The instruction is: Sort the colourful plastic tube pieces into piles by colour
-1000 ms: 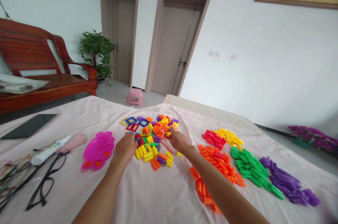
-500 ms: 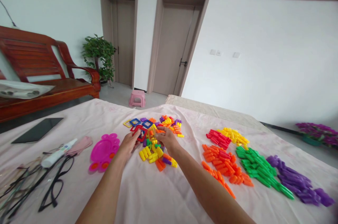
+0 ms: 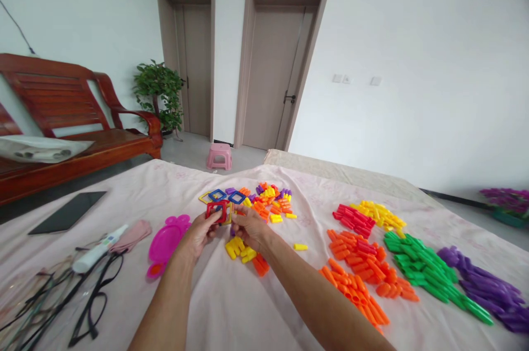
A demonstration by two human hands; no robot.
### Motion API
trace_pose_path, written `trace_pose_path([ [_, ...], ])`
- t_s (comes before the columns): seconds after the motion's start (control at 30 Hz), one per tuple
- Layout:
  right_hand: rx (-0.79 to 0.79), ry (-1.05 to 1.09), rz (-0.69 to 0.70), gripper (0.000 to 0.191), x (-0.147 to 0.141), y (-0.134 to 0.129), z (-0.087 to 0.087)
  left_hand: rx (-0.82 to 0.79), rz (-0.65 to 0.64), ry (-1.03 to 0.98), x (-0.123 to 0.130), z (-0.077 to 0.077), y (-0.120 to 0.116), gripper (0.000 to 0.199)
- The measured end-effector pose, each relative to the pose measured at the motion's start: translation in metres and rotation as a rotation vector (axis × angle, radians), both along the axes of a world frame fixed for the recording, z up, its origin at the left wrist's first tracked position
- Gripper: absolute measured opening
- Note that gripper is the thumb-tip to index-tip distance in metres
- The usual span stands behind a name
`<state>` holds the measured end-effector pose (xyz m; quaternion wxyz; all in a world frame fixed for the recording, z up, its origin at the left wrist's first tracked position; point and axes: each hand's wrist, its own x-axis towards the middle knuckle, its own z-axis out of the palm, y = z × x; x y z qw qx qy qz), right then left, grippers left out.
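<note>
Head view: grips a red square frame [image 3: 223, 211] in the left hand [image 3: 199, 236], apparently pinches a yellow frame [image 3: 230, 214] in the right hand [image 3: 251, 227]. From there, shows smooth, colour-grouped tube piles [image 3: 417, 263] already separated around four o'clock; leaves a jumbled heap [image 3: 266, 209] at two, hollow blue squares [image 3: 243, 197] at twelve, on wrinkled cloth [image 3: 231, 318].

pale sheet [image 3: 231, 309] | beyond fingers [image 3: 243, 220]: blue frames [image 3: 243, 196], mixed heap [image 3: 262, 209] | nearside of fingers: yellow pegs [image 3: 235, 248] | left of fingers: tray [image 3: 166, 242], cloth [image 3: 131, 237], tube [image 3: 98, 252], glasses [image 3: 98, 292], tablet [image 3: 68, 212] | right of fingers: red heap [image 3: 353, 221], yellow heap [image 3: 378, 214], orange heap [image 3: 352, 257], green heap [image 3: 427, 267], purple heap [image 3: 487, 289]
</note>
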<state>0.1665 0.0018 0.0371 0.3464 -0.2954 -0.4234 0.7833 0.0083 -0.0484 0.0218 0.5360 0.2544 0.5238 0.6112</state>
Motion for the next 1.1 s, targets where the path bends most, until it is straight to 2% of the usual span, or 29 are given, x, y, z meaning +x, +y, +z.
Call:
trace_pose_path([
  [0.1, 0.010, 0.045, 0.072, 0.057, -0.003, 0.001, -0.002, 0.031, 0.003, 0.007, -0.004, 0.000, -0.002, 0.041],
  [0.2, 0.092, -0.099, 0.063, 0.048, -0.003, 0.004, -0.002, 0.042, 0.056, 0.063, -0.006, -0.001, -0.001, 0.034],
  [0.27, 0.283, -0.366, -0.041, 0.033, 0.000, 0.009, 0.002, 0.026, 0.113, 0.135, -0.009, -0.002, 0.002, 0.030],
  [0.33, 0.596, -0.710, -0.192, 0.023, 0.005, 0.016, 0.007, 0.012, 0.187, 0.243, -0.012, -0.003, 0.005, 0.028],
  [0.37, 0.763, -0.881, -0.252, 0.024, 0.008, 0.020, 0.010, 0.008, 0.227, 0.305, -0.014, -0.003, 0.006, 0.027],
  [0.43, 1.023, -1.171, -0.268, 0.028, 0.012, 0.026, 0.014, 0.000, 0.299, 0.437, -0.019, 0.000, 0.007, 0.027],
  [0.5, 1.140, -1.352, -0.185, 0.031, 0.015, 0.030, 0.014, -0.023, 0.346, 0.562, -0.022, 0.005, 0.005, 0.027],
  [0.57, 1.160, -1.403, -0.125, 0.033, 0.018, 0.033, 0.013, -0.107, 0.330, 0.842, -0.024, 0.009, 0.001, 0.028],
  [0.6, 1.144, -1.385, -0.139, 0.033, 0.020, 0.034, 0.012, -0.156, 0.301, 1.007, -0.024, 0.010, -0.002, 0.029],
  [0.7, 1.030, -1.224, -0.302, 0.034, 0.035, 0.036, 0.008, -0.239, 0.155, 1.434, -0.024, 0.012, -0.009, 0.036],
  [0.83, 0.886, -1.086, -0.459, 0.034, 0.071, 0.035, 0.001, -0.190, -0.046, 1.711, -0.025, 0.013, -0.016, 0.046],
  [0.97, 0.881, -1.194, -0.523, 0.036, 0.106, 0.025, -0.007, -0.102, -0.232, 1.765, -0.033, 0.021, -0.022, 0.047],
  [1.07, 0.954, -1.309, -0.558, 0.038, 0.118, 0.009, -0.010, -0.076, -0.385, 1.547, -0.046, 0.031, -0.025, 0.035],
  [1.1, 1.001, -1.315, -0.576, 0.039, 0.119, 0.003, -0.011, -0.068, -0.385, 1.413, -0.051, 0.035, -0.025, 0.033],
])
